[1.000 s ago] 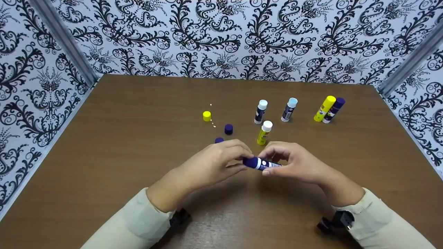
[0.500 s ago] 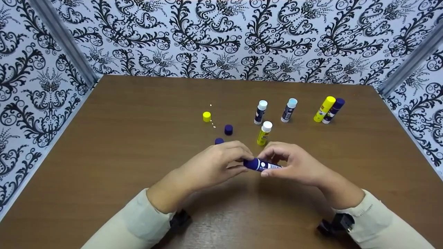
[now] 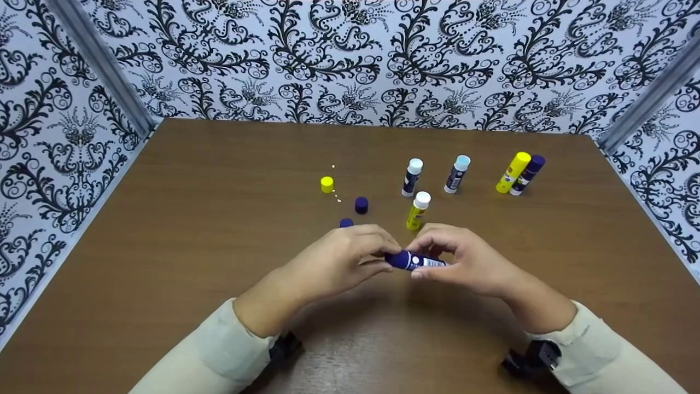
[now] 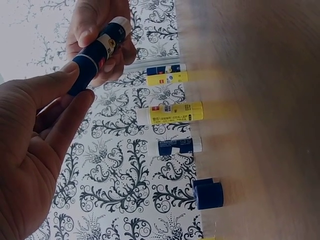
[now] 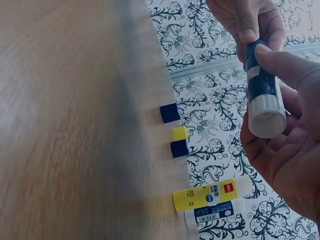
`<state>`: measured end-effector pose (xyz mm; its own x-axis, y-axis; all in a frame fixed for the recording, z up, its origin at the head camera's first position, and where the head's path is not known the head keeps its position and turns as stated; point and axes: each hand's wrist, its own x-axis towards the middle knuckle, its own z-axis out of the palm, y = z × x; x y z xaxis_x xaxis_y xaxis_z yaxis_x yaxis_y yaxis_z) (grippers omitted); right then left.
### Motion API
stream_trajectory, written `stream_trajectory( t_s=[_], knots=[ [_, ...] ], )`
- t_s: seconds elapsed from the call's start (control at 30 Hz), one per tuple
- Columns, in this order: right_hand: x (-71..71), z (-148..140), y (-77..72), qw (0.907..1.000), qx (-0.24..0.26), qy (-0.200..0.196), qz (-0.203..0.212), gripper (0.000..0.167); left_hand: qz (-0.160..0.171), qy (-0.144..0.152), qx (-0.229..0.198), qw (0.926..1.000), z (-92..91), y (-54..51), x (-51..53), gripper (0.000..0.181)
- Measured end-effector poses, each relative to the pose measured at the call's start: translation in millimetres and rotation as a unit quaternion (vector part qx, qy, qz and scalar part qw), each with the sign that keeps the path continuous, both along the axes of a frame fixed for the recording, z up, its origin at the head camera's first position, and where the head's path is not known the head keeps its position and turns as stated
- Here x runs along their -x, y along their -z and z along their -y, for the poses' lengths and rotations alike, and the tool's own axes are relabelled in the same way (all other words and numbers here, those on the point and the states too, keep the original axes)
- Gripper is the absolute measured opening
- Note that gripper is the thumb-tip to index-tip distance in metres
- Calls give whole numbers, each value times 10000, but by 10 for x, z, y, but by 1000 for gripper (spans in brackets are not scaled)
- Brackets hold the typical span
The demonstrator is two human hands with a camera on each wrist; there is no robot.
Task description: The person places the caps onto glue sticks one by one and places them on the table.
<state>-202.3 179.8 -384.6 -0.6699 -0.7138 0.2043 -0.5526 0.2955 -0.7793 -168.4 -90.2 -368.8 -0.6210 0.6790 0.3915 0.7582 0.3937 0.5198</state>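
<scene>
Both hands hold one dark blue glue stick (image 3: 425, 262) above the table, lying roughly sideways. My left hand (image 3: 344, 260) pinches its dark blue cap (image 3: 397, 259) between thumb and fingers. The label end is in the grip of my right hand (image 3: 467, 257). In the right wrist view the white base (image 5: 267, 117) of the stick faces the camera. The cap sits against the body, with no gap visible. Just beyond the hands stands a yellow glue stick (image 3: 416, 214) with a white top. A loose dark blue cap (image 3: 346, 222) is partly hidden behind my left hand.
Two uncapped blue glue sticks (image 3: 410, 179) (image 3: 456, 176) stand farther back. At the right, a yellow capped stick (image 3: 513, 173) stands beside a dark blue one (image 3: 528, 176). Another dark cap (image 3: 361, 206), a yellow cap (image 3: 327, 184) and small white crumbs (image 3: 337, 198) lie left of centre.
Over the last second the glue stick has turned slightly about its length, and my right thumb has shifted a little left along it. The other objects stay put.
</scene>
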Motion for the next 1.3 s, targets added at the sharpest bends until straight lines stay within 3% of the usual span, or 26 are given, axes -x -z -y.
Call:
stream_trajectory(
  t_s=[0.23, 0.73, 1.3],
  knots=[
    [-24, 21, -7, 9996, -191, 147, -133, 26, 258, -24, -112, 9996, -16, 31, 11, 24],
    [-53, 46, 14, 9981, -60, 136, -596, 24, 415, -73, -328, 9986, -34, 62, 26, 24],
    [-44, 45, 9, 9968, 36, 72, -791, 21, 535, -177, -477, 9973, -59, 82, 38, 24]
  ],
)
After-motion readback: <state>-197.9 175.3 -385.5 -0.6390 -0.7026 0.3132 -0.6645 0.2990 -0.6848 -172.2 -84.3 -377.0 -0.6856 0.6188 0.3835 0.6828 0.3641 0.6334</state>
